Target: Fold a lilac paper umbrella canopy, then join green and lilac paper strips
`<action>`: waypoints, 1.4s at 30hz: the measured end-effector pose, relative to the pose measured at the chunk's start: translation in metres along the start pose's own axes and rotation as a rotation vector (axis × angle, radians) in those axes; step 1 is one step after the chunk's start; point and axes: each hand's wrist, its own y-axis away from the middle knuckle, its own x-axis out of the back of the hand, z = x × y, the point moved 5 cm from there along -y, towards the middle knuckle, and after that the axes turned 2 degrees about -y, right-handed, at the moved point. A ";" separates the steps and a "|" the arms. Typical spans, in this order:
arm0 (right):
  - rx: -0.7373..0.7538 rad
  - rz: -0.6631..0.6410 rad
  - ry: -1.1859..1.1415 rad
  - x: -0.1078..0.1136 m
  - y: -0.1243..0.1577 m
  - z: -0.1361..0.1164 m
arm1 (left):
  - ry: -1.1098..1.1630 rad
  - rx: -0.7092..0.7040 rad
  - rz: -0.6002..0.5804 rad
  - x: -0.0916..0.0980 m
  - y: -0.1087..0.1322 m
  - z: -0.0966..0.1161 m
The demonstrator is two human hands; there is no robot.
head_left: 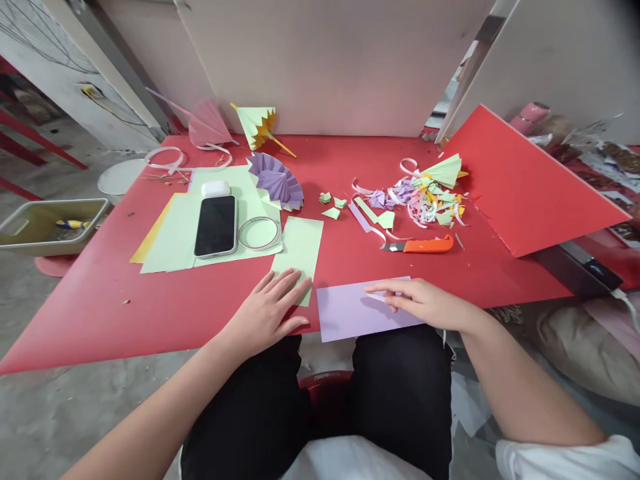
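My left hand (pixel 274 310) lies flat, fingers spread, over the lower end of a light green paper strip (pixel 303 243) and the red table. My right hand (pixel 417 300) is above a lilac paper sheet (pixel 347 317), which reaches past the table's front edge. Its fingers are drawn together on a thin white strip (pixel 376 297); a narrow pale end hangs below the hand. Beyond the lilac sheet lies an orange utility knife (pixel 427 245), its blade pointing left. A folded lilac paper fan (pixel 277 180) with green edging rests farther back.
A smartphone (pixel 216 227), a white earphone case (pixel 215 189) and a ring-shaped coil (pixel 259 233) lie on green sheets (pixel 170 233). Paper scraps (pixel 430 200) are heaped at the right, beside a raised red board (pixel 530 187). Two small paper umbrellas (pixel 207 123) stand at the back.
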 end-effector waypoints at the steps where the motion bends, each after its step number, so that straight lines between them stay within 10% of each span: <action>1: -0.032 -0.005 0.037 -0.001 0.000 0.004 | 0.001 -0.008 -0.004 0.000 -0.002 -0.002; 13: -0.148 0.040 -0.014 -0.008 0.015 0.041 | -0.038 0.126 0.043 0.006 -0.058 -0.016; 24: -0.096 0.051 0.018 0.005 0.001 0.019 | 0.095 -0.115 0.063 -0.002 -0.017 0.083; 35: 0.184 -0.001 0.132 0.001 -0.008 -0.040 | 1.358 0.384 0.227 0.031 -0.055 0.050; 42: 0.126 0.069 0.199 0.003 -0.014 -0.046 | 1.407 0.434 0.241 0.035 -0.060 0.048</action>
